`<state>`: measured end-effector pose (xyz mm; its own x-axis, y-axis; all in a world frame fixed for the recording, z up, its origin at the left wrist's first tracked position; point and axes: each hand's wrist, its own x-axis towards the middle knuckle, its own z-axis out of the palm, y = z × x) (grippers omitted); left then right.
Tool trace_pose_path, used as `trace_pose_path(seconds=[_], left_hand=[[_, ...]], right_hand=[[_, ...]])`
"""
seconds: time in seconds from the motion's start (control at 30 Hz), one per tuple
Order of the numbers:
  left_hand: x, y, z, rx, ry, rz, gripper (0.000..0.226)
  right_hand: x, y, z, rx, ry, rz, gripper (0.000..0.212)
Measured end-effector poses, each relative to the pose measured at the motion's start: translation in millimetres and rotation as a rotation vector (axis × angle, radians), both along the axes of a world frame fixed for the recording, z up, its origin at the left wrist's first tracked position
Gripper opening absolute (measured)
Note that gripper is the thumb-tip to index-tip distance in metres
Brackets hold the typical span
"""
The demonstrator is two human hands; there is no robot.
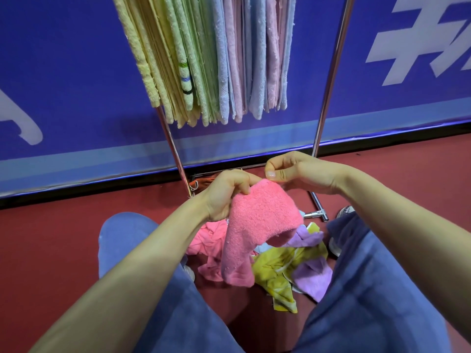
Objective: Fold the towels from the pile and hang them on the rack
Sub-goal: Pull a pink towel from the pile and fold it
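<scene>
A pink towel (257, 225) hangs doubled over in front of me. My left hand (224, 194) grips its upper left edge with curled fingers. My right hand (295, 171) pinches the top edge just right of the left hand. Below the pink towel lies the pile (288, 266) of pink, yellow and purple towels on the red floor between my knees. The metal rack (328, 80) stands ahead, with several folded yellow, green, blue and pink towels (204, 59) hanging side by side from it.
A blue wall (63, 72) with white lettering runs behind the rack. The rack's foot (317, 212) lies on the floor right of the pile. My legs in blue jeans (377, 289) flank the pile, and a shoe (344, 211) shows at the right.
</scene>
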<state>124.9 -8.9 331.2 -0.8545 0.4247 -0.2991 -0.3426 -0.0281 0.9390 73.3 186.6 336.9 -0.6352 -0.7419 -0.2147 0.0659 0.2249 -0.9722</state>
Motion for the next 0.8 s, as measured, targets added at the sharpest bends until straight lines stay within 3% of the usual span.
trace_pose_path(seconds=[0.13, 0.27, 0.3, 0.4, 0.57, 0.63, 0.73, 0.8], left_hand=[[-1.2, -1.9, 5.3, -0.050, 0.013, 0.004, 0.039], [-0.6, -0.7, 7.4, -0.163, 0.009, -0.022, 0.072], [0.4, -1.0, 7.8, -0.172, 0.000, -0.038, 0.071], [3.7, 0.1, 10.1, -0.156, -0.019, -0.063, 0.038], [5.4, 1.5, 6.3, -0.086, -0.053, -0.089, 0.056], [3.6, 0.8, 5.2, -0.056, -0.073, -0.077, 0.048], [1.2, 1.2, 3.4, -0.021, -0.103, -0.041, 0.034], [0.8, 1.1, 2.8, 0.000, -0.120, -0.044, 0.030]], right_hand=[[2.6, -4.3, -3.3, 0.019, -0.027, 0.017, 0.025], [8.5, -9.9, -0.7, 0.017, -0.003, 0.034, 0.064], [8.6, -9.7, -0.7, 0.014, -0.005, 0.042, 0.062], [9.1, -7.7, -0.6, -0.009, -0.024, 0.074, 0.017], [7.4, -9.4, -1.1, -0.037, -0.079, 0.098, 0.028], [7.0, -8.9, -0.1, -0.036, -0.073, 0.075, 0.031], [6.4, -10.0, 3.8, 0.003, -0.043, 0.036, 0.019], [6.3, -13.4, 4.5, 0.059, 0.018, 0.025, 0.038]])
